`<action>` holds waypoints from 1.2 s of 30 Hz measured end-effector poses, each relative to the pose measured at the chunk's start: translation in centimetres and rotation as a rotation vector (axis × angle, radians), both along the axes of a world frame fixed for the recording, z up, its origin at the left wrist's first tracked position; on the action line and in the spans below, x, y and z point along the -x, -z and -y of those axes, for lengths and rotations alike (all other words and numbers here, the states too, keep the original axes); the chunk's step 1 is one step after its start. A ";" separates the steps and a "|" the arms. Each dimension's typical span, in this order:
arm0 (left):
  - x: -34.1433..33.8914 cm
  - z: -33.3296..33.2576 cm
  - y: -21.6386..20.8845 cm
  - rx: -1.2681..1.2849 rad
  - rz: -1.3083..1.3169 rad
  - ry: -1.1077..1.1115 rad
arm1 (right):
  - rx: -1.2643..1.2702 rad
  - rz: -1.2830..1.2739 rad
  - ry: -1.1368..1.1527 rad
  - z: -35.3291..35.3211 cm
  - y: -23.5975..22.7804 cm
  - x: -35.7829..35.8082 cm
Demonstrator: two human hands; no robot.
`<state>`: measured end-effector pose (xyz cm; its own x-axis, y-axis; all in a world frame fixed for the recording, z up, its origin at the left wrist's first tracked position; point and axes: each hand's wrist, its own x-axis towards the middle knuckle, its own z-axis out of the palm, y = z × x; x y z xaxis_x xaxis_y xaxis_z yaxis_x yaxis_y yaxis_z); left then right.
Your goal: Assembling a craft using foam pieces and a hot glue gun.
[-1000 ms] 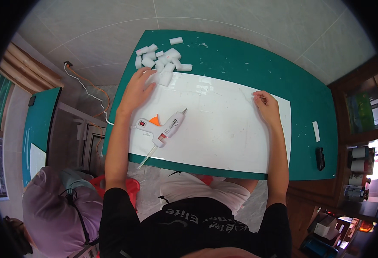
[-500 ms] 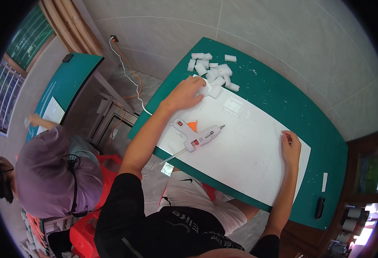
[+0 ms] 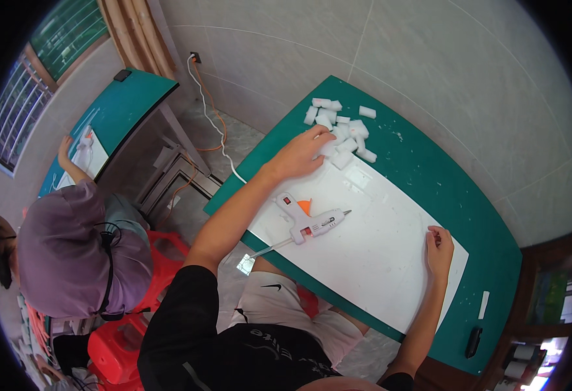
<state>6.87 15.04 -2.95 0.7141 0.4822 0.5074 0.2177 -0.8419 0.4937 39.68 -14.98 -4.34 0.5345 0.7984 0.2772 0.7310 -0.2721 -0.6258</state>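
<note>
My left hand [image 3: 301,155] reaches across to the near-left side of a heap of white foam blocks [image 3: 357,128]. Its thumb and fingers are apart, with white foam between and beside them; no firm grip shows. Below that forearm, a white glue gun [image 3: 307,221] with an orange trigger lies on its side on a white board [image 3: 371,274], a clear glue stick jutting from its back end. My right hand [image 3: 440,251] rests at the board's right part. Its fingers are curled together, and whatever may be inside them is hidden.
The board lies on a green table [image 3: 423,169] against a tiled wall. A black object [image 3: 473,342] and a white strip [image 3: 484,305] lie at the right. A co-worker [image 3: 77,247] sits left at another green table [image 3: 136,98]. Red stools [image 3: 113,348] and cords [image 3: 219,124] are nearby.
The whole view has shifted, so the table appears lower and further right. My hands keep nearly the same places on it. The co-worker's arm has moved, and a white glue gun shows on their board.
</note>
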 end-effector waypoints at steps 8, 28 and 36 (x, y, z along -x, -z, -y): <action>0.0 -0.5 0.3 0.008 -0.073 -0.005 | -0.007 0.047 0.001 -0.2 0.5 -0.1; 0.0 -0.9 1.1 -0.057 -0.076 0.004 | -0.038 0.054 0.016 -0.5 0.8 0.1; -0.4 -0.6 1.4 -0.069 -0.140 -0.045 | -0.017 0.019 0.024 -0.4 0.6 0.1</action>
